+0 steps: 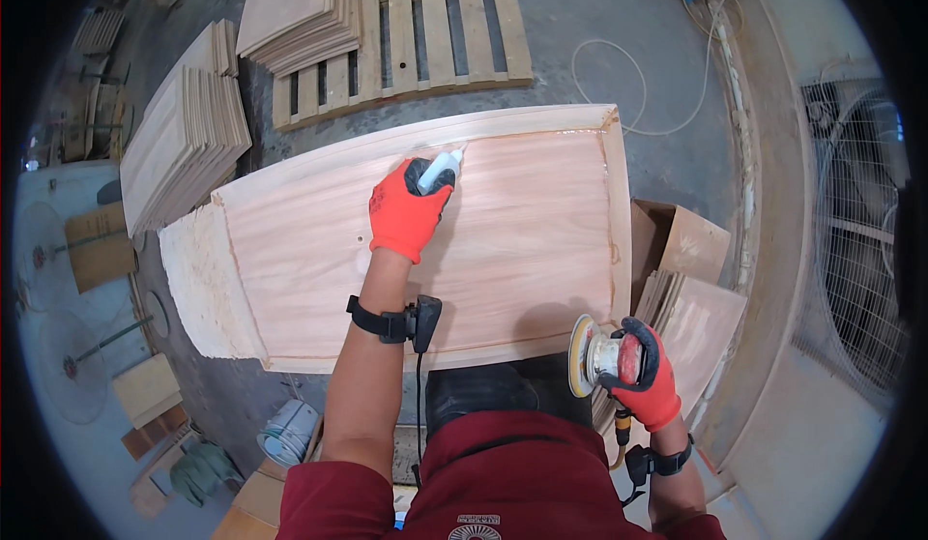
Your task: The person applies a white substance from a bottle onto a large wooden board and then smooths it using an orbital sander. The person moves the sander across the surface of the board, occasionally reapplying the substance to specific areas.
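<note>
My left hand (406, 213), in a red and black work glove, is closed round a pale glue bottle (437, 173). The bottle's nozzle points toward the far edge seam of a light wooden panel (319, 250). A thin wet line of glue shows along the panel's far right seam. My right hand (653, 385), gloved alike, grips a round orbital sander (607, 356) with a red top. Its disc is turned to the left, off the panel's near right corner. A hose runs down from the sander.
Beyond the panel lies a wooden pallet (406, 37) with stacked boards (300, 8). More stacked boards (188, 139) stand at far left. A cardboard box (691, 240) and leaning boards (691, 322) are at right, near a caged fan (855, 221). A bucket (290, 434) stands lower left.
</note>
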Tool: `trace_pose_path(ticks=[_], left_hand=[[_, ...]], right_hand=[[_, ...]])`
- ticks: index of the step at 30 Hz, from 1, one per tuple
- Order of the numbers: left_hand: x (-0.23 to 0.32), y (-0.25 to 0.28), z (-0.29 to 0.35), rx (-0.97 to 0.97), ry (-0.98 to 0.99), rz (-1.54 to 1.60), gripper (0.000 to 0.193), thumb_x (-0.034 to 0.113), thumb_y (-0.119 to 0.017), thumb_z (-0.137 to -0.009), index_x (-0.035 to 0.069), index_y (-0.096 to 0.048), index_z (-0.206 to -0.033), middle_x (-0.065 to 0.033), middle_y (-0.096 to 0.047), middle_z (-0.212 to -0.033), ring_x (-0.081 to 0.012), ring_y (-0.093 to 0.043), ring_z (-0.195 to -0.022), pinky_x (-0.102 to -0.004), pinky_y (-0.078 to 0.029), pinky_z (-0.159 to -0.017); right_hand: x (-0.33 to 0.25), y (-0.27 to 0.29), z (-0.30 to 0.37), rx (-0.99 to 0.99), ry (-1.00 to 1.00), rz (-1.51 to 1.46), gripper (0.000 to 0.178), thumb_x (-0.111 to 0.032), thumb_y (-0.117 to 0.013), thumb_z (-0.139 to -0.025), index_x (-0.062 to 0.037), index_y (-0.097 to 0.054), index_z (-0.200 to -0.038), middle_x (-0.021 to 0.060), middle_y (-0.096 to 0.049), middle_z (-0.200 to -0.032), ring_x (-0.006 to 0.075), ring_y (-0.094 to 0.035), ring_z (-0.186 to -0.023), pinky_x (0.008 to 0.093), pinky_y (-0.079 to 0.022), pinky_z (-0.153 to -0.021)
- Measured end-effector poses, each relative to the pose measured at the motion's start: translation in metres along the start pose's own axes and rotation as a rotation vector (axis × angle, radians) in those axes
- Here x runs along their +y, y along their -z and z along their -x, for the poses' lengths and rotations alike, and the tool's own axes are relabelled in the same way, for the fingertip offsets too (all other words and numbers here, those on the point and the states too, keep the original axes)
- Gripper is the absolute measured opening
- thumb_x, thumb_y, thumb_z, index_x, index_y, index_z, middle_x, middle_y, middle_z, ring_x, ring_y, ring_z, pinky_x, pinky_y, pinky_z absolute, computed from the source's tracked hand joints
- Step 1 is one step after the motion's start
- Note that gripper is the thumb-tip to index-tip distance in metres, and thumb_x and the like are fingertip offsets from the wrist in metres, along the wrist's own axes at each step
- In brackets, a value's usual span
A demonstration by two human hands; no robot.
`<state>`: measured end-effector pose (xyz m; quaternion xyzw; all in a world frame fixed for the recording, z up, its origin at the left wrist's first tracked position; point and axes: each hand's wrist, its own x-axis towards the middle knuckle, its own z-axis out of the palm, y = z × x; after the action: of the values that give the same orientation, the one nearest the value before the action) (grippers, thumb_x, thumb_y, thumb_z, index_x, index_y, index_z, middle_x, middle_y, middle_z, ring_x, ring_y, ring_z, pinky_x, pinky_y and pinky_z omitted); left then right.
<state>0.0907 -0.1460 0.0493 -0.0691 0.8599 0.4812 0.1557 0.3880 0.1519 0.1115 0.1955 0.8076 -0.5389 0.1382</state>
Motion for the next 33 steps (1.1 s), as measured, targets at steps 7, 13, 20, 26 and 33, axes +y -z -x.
trace_pose_path(ticks=[7, 13, 20, 26, 33], left_hand=[[-0.011, 0.02, 0.002, 0.044, -0.053, -0.066, 0.03, 0.015, -0.08, -0.083, 0.005, -0.071, -0.11, -0.0072, -0.071, -0.081, -0.0179, -0.065, -0.067, -0.0329, -0.052, -0.066], [-0.023, 0.034, 0.0, 0.079, -0.076, -0.042, 0.027, 0.018, -0.08, -0.082, 0.006, -0.072, -0.106, -0.0075, -0.071, -0.08, -0.0186, -0.065, -0.066, -0.0334, -0.052, -0.067], [-0.023, 0.053, 0.005, 0.078, 0.015, -0.034, 0.024, 0.017, -0.081, -0.082, 0.006, -0.071, -0.101, -0.0059, -0.069, -0.074, -0.0168, -0.064, -0.062, -0.0328, -0.051, -0.063], [-0.033, 0.07, 0.007, 0.105, 0.017, -0.022, 0.023, 0.02, -0.081, -0.082, 0.007, -0.07, -0.099, -0.0054, -0.07, -0.074, -0.0173, -0.066, -0.062, -0.0331, -0.052, -0.062], [-0.038, 0.091, 0.011, 0.15, -0.002, -0.039, 0.026, 0.016, -0.081, -0.082, 0.004, -0.072, -0.104, -0.0073, -0.071, -0.077, -0.0179, -0.064, -0.064, -0.0327, -0.052, -0.066]], right_hand=[[-0.018, -0.007, -0.002, -0.042, 0.037, 0.005, 0.094, -0.005, -0.089, -0.064, -0.0005, -0.046, -0.147, 0.0144, -0.061, -0.133, 0.0265, -0.06, -0.123, 0.0396, -0.045, -0.109], [-0.024, -0.016, -0.004, -0.066, 0.04, 0.0, 0.094, -0.007, -0.091, -0.066, 0.0002, -0.046, -0.148, 0.0139, -0.06, -0.134, 0.0256, -0.059, -0.125, 0.0393, -0.044, -0.11], [-0.04, -0.023, -0.004, -0.066, 0.042, 0.026, 0.091, -0.01, -0.091, -0.067, 0.0002, -0.048, -0.146, 0.0136, -0.06, -0.135, 0.0256, -0.059, -0.125, 0.0387, -0.045, -0.11], [-0.051, -0.031, -0.005, -0.077, 0.035, 0.013, 0.087, -0.014, -0.093, -0.068, -0.0006, -0.052, -0.144, 0.0137, -0.061, -0.132, 0.0252, -0.06, -0.124, 0.0375, -0.045, -0.109], [-0.061, -0.042, -0.007, -0.105, 0.055, 0.02, 0.089, -0.014, -0.094, -0.067, -0.0009, -0.052, -0.144, 0.0136, -0.061, -0.133, 0.026, -0.06, -0.124, 0.0381, -0.045, -0.108]])
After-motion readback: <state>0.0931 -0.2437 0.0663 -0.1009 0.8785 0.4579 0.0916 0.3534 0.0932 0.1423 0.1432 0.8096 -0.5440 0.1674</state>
